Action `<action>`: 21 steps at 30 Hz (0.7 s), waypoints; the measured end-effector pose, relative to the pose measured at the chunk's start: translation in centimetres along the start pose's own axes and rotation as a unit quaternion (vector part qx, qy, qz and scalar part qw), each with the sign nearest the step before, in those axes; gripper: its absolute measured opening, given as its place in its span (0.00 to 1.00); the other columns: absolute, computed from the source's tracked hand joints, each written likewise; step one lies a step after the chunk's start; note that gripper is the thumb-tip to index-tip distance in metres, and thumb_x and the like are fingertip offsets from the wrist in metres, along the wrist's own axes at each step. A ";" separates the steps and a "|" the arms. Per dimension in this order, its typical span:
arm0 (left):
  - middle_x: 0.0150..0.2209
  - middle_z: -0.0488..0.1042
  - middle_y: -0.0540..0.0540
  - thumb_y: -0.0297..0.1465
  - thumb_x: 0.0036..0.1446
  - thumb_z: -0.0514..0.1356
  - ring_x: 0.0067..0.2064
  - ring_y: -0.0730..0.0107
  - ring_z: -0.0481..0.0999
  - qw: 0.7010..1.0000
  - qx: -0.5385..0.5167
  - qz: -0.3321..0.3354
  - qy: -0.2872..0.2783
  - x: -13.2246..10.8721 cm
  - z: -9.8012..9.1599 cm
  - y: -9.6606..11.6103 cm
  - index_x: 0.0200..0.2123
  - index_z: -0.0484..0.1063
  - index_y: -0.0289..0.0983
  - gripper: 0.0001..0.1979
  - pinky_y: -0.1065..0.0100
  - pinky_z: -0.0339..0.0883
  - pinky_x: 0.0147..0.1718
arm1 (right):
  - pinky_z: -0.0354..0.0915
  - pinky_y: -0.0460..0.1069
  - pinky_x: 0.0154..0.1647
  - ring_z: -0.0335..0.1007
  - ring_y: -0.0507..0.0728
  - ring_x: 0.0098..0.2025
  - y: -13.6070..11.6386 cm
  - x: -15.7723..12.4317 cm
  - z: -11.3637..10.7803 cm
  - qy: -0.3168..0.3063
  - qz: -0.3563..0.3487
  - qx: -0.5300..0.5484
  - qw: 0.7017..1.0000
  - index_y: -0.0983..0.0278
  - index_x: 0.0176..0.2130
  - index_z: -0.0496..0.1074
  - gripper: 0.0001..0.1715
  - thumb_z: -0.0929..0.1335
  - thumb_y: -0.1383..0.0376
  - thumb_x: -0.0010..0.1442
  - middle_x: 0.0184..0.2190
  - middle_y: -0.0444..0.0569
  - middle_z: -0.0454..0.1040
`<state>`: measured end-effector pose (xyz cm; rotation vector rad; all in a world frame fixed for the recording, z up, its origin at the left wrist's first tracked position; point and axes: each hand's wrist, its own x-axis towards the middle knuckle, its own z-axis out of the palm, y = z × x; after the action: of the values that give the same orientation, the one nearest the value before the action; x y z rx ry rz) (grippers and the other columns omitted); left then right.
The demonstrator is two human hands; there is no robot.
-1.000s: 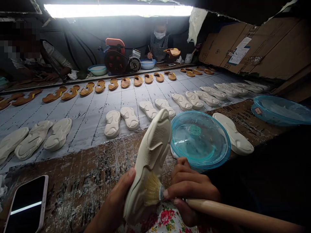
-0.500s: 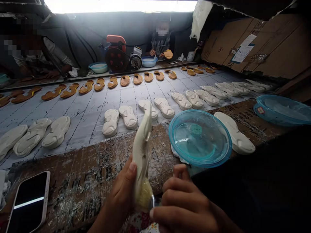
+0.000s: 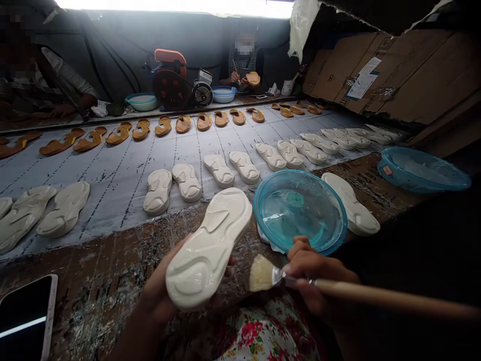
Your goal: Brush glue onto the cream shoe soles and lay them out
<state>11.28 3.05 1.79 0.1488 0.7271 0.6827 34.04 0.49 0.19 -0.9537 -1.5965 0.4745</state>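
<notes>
Sole (image 3: 208,249): pale moulded shoe sole, tread side up with a glossy, wet-looking sheen, lying across the left hand (image 3: 158,296), its length slanting away, just left of the brush bristles.
Hands: left hand cupped beneath the sole, fingers curled round its edge; right hand (image 3: 317,271) closed on the wooden handle of a flat brush (image 3: 376,296), bristles in the air, not touching the sole.
Risk: a sole resting on a half-open palm could slip; loaded bristles could drip onto the floral cloth (image 3: 266,326).
Rest: blue plastic bowl (image 3: 300,173) on the scarred wooden surface (image 3: 112,255), phone (image 3: 26,321) at left, more soles (image 3: 158,190) on a ruled sheet (image 3: 112,170) ahead.
</notes>
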 end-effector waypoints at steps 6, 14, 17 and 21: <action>0.47 0.73 0.51 0.31 0.56 0.51 0.54 0.60 0.64 0.975 -0.081 0.208 -0.018 0.5 -2.9 -0.7 0.46 0.69 0.49 0.16 0.51 0.58 0.52 | 0.59 0.45 0.20 0.61 0.50 0.18 3.2 0.5 -2.6 0.093 0.193 -0.111 0.971 0.64 0.24 0.68 0.10 0.65 0.63 0.54 0.16 0.42 0.66; 0.49 0.71 0.38 0.43 0.58 0.41 0.49 0.54 0.69 0.993 -0.082 0.050 -0.070 3.1 -5.2 -3.4 0.50 0.67 0.33 0.27 0.51 0.61 0.48 | 0.56 0.43 0.14 0.58 0.49 0.12 6.9 1.5 -3.4 0.004 0.276 -0.125 0.953 0.66 0.18 0.69 0.18 0.67 0.57 0.51 0.07 0.40 0.60; 0.41 0.76 0.39 0.41 0.58 0.45 0.45 0.57 0.73 0.997 -0.073 0.015 -0.021 3.3 -3.5 -3.4 0.46 0.71 0.31 0.24 0.57 0.63 0.47 | 0.55 0.43 0.13 0.57 0.48 0.12 5.7 1.5 -2.7 0.008 0.234 -0.087 0.968 0.66 0.20 0.69 0.18 0.64 0.59 0.55 0.08 0.40 0.60; 0.33 0.79 0.40 0.37 0.55 0.53 0.41 0.57 0.75 0.997 -0.013 0.004 0.079 2.2 -1.0 -3.2 0.40 0.74 0.28 0.19 0.63 0.65 0.44 | 0.62 0.48 0.27 0.67 0.52 0.25 2.7 1.9 -0.9 0.010 0.100 -0.039 0.994 0.62 0.29 0.72 0.07 0.65 0.62 0.53 0.21 0.43 0.72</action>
<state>13.54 1.85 -1.31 0.0734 0.8697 0.7172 35.79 3.40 -0.40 -1.1802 -1.5184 0.5416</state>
